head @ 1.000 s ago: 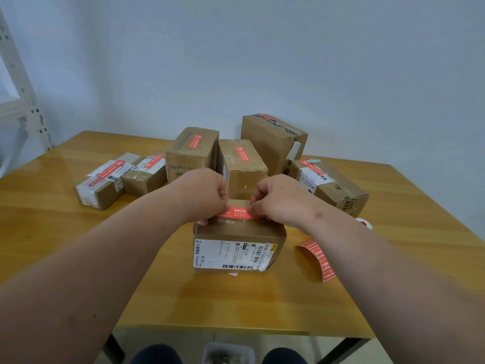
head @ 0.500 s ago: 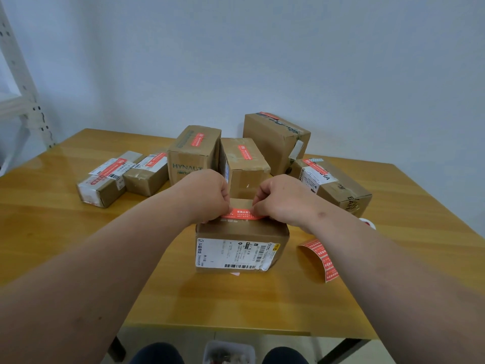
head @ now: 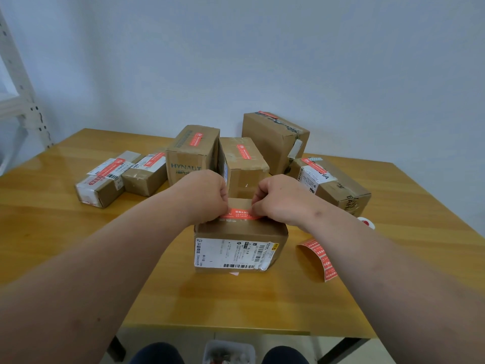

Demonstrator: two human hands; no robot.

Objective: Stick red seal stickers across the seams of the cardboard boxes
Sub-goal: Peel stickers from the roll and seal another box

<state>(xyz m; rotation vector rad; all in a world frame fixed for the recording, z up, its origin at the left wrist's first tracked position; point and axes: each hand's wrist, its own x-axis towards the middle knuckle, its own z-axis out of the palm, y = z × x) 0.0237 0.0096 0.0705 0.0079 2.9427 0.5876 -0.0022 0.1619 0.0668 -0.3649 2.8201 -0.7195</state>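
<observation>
A small cardboard box (head: 240, 233) with a white shipping label on its near face stands at the table's middle. A red seal sticker (head: 240, 213) lies across its top. My left hand (head: 203, 195) pinches the sticker's left end and my right hand (head: 279, 197) pinches its right end, both with curled fingers resting on the box top. The sticker's ends are hidden under my fingers.
Several cardboard boxes with red stickers stand behind: two low ones (head: 105, 179) at left, a HYNAUT box (head: 191, 153), one (head: 242, 164) in the middle, a tall one (head: 274, 139) and one (head: 333, 183) at right. A strip of red stickers (head: 321, 256) and a roll (head: 366, 222) lie right. Metal shelving (head: 23, 101) stands far left.
Both hands stay on the sticker's ends atop the box. The view has shifted slightly; nothing else has moved.
</observation>
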